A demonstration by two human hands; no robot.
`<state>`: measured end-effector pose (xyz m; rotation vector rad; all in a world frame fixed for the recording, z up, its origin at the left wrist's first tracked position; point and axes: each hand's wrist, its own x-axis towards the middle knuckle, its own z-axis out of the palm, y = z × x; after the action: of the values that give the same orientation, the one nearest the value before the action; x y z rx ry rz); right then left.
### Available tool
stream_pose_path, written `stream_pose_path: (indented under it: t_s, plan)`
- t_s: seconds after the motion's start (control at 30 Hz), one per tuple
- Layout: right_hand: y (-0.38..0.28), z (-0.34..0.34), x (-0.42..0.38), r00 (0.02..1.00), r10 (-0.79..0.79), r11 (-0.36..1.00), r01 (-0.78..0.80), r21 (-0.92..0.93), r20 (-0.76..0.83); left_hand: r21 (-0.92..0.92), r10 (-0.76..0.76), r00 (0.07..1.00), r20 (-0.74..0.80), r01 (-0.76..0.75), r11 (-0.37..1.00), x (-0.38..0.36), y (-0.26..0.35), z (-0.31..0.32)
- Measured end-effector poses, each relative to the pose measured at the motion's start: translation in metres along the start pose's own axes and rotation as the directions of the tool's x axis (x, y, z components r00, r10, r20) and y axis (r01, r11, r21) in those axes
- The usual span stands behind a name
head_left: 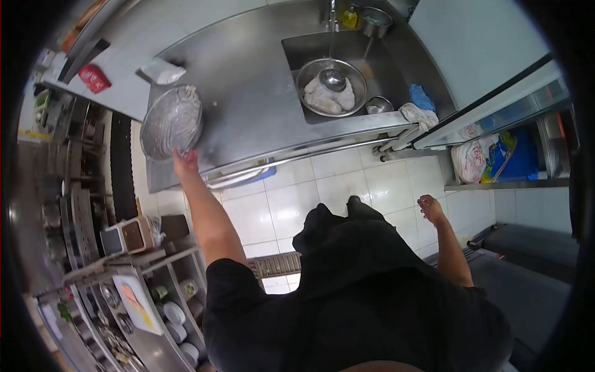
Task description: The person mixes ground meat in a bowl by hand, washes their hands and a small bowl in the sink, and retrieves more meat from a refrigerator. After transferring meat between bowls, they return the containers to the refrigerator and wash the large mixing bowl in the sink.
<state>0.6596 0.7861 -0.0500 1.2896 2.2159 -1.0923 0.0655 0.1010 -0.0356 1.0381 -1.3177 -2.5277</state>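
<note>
At the left end of the steel counter (pixel 238 93) is a large metal bowl (pixel 172 121), its inside smeared with whitish residue. My left hand (pixel 186 162) is closed on the near rim of this bowl, the thumb over the edge. My right hand (pixel 431 209) hangs out to the right above the floor, fingers curled, with nothing visible in it. In the sink, a metal basin (pixel 299 93) holds pale, lumpy pieces of food (pixel 328 99), with a round metal ladle (pixel 333 79) lying over them. Water runs from the tap (pixel 333 25) into the basin.
A white plastic bag (pixel 162 71) lies behind the bowl. Beside the basin stand a small metal bowl (pixel 378 105), a cloth (pixel 419 115) and a blue cloth-like item (pixel 421 97). A glass-doored cabinet (pixel 496 102) borders the right. Shelves with a cutting board (pixel 137 304) stand at lower left.
</note>
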Motion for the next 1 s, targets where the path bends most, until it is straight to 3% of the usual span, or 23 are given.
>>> stream_pose_path:
  t_s: [0.07, 0.17, 0.27, 0.37, 0.47, 0.5, 0.57, 0.63, 0.7, 0.73, 0.83, 1.0]
  plan:
    - [-0.006, 0.002, 0.001, 0.999, -0.024, 1.0, 0.025, 0.018, -0.034, -0.029, 0.036, 0.981, 0.193, -0.031, 0.999, 0.082, -0.01, -0.031]
    - [-0.011, 0.0, 0.008, 0.997, -0.056, 0.993, 0.061, 0.105, -0.052, 0.015, 0.248, 0.967, 0.053, -0.249, 0.968, 0.065, -0.015, -0.013]
    - [-0.026, -0.004, 0.032, 0.979, -0.156, 0.961, 0.182, 0.21, -0.135, 0.005, 0.354, 0.893, -0.278, -0.367, 0.93, -0.028, -0.004, 0.041]
    - [-0.078, -0.022, 0.074, 0.942, -0.236, 0.902, 0.304, 0.306, -0.24, 0.173, 0.51, 0.86, -0.024, -0.499, 0.849, -0.073, -0.024, 0.07]
    - [-0.158, -0.052, 0.128, 0.88, -0.365, 0.835, 0.453, 0.311, -0.304, 0.248, 0.496, 0.835, 0.238, -0.546, 0.8, -0.097, -0.059, 0.128]
    - [-0.192, -0.064, 0.144, 0.846, -0.431, 0.806, 0.517, 0.287, -0.315, 0.274, 0.48, 0.833, 0.274, -0.546, 0.792, -0.108, -0.072, 0.16]
    - [-0.261, -0.081, 0.176, 0.756, -0.533, 0.636, 0.654, 0.409, -0.381, 0.325, 0.381, 0.841, 0.384, -0.51, 0.797, -0.126, -0.103, 0.235]
    - [-0.315, -0.102, 0.218, 0.782, -0.56, 0.647, 0.619, 0.446, -0.274, 0.385, 0.221, 0.828, 0.516, -0.454, 0.803, -0.138, -0.14, 0.307]
    - [-0.363, -0.112, 0.261, 0.771, -0.583, 0.558, 0.61, 0.563, -0.257, 0.457, 0.064, 0.79, 0.61, -0.417, 0.786, -0.134, -0.184, 0.371]
    - [-0.384, -0.116, 0.282, 0.736, -0.617, 0.549, 0.656, 0.518, -0.279, 0.496, -0.017, 0.766, 0.643, -0.399, 0.771, -0.129, -0.205, 0.397]
    - [-0.437, -0.133, 0.341, 0.681, -0.682, 0.505, 0.701, 0.504, -0.264, 0.628, -0.176, 0.794, 0.581, -0.301, 0.717, -0.17, -0.245, 0.477]
    - [-0.49, -0.153, 0.403, 0.684, -0.686, 0.661, 0.728, 0.181, -0.249, 0.741, -0.387, 0.756, 0.529, -0.189, 0.644, -0.18, -0.274, 0.53]
